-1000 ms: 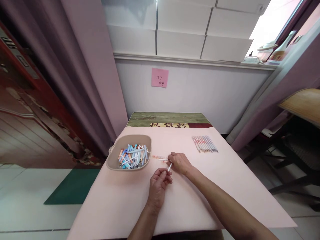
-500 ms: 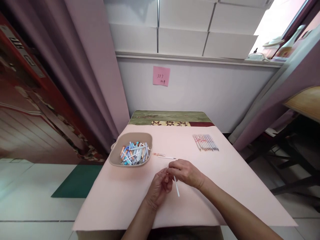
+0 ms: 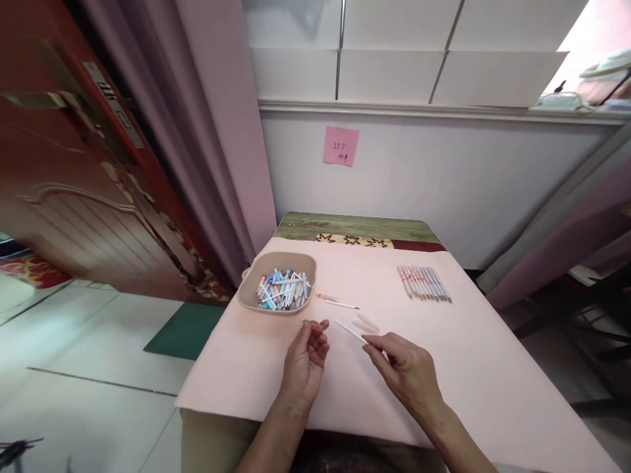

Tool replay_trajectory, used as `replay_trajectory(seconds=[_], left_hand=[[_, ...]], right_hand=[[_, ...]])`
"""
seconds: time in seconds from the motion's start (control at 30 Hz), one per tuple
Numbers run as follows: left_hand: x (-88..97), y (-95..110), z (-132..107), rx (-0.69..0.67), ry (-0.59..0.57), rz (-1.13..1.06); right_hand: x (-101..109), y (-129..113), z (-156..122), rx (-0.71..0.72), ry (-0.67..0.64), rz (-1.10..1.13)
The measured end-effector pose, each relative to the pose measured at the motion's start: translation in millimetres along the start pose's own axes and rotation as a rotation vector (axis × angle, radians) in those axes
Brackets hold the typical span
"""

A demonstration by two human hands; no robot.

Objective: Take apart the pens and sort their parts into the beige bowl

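My left hand (image 3: 306, 358) is closed on a small, clear pinkish pen part (image 3: 315, 326), pinched between thumb and fingertips. Between the thumb and fingers of my right hand (image 3: 407, 368) is a slim white pen refill (image 3: 350, 330), its free end pointing toward my left hand. The refill and the pen part are apart. Just beyond my right hand a clear pen barrel (image 3: 365, 322) lies on the pink cloth. Farther back are an orange-tinted clear pen part (image 3: 326, 297) and another white refill (image 3: 343, 305) with a dark tip.
A beige basket (image 3: 241, 295) of pen barrels, caps and refills stands at the left. Several whole pens (image 3: 424, 284) lie in a neat row at the right. The pink cloth (image 3: 345, 401) covers most of the table, which meets a white wall with a pink note (image 3: 341, 146).
My hands have moved apart, with the refill now in my right hand and the small pen part in my left. A clear barrel now shows on the cloth. The view has swung left.
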State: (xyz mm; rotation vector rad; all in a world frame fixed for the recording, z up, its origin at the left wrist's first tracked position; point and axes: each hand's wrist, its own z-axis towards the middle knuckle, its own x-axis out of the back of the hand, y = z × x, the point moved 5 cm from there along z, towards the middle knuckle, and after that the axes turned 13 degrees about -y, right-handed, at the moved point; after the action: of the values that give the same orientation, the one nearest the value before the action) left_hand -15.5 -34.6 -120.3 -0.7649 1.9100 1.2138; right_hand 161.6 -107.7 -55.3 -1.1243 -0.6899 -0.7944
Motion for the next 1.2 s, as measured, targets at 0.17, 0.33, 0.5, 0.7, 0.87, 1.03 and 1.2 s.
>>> replay_trajectory(seconds=[0.17, 0.33, 0.5, 0.7, 0.87, 1.03, 1.2], left_hand=[[-6.9, -6.5, -8.4, -0.036, 0.006, 0.079], [-7.1, -7.2, -10.0, -0.052, -0.03, 0.142], [-6.5, -7.2, -10.7, -0.081, -0.022, 0.2], [-3.6, -10.6, -10.8, -0.103, -0.017, 0.268], [-1.7, -10.3, -11.0, -0.115, -0.001, 0.319], [-0.6, -12.6, -10.1, -0.06, -0.013, 0.281], [-5.2, -23.8, -15.5, 0.011, -0.034, 0.277]], right_hand=[[0.0, -9.6, -1.4, -0.003, 0.003, 0.004], [-0.3, -7.3, -2.7, -0.005, 0.0, 0.007], [1.2, -8.3, -4.4, 0.006, -0.007, -0.002], [-0.5, -10.5, -6.6, 0.017, -0.024, -0.033], [-3.0, -11.3, -7.3, 0.016, -0.032, -0.034], [-4.0, -6.3, -7.3, -0.021, -0.049, 0.021], [-6.8, -6.7, -8.1, -0.031, -0.071, 0.034]])
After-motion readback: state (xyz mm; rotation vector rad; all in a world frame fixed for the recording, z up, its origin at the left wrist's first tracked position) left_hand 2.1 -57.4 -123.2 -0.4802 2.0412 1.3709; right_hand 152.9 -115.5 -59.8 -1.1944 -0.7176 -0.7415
